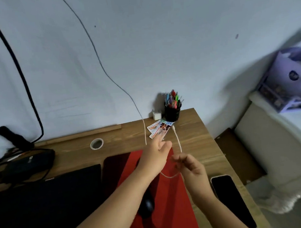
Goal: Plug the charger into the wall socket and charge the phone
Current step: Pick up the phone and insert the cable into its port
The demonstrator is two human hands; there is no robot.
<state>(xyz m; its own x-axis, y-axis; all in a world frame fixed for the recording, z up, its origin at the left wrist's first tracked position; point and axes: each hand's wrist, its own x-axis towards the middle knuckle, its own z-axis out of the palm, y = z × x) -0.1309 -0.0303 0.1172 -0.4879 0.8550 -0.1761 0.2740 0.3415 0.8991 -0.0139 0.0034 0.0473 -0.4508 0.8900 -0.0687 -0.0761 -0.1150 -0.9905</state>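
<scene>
A white charging cable (178,142) loops over the wooden desk (196,139), its free plug end lying near the cards. My right hand (190,166) pinches this cable above the desk. My left hand (156,152) reaches forward beside the loop, fingers extended over the cards; whether it touches the cable I cannot tell. A small white charger block (156,114) stands at the desk's back edge by the wall. The phone (230,197), screen dark, lies flat at the desk's right edge. No wall socket is visible.
A black pen holder (172,112) with coloured pens stands beside the charger block, printed cards (159,129) in front of it. A tape roll (96,143), black laptop (50,199), red mat (171,202), mouse (147,204) and a black power strip (30,162) with cables occupy the desk.
</scene>
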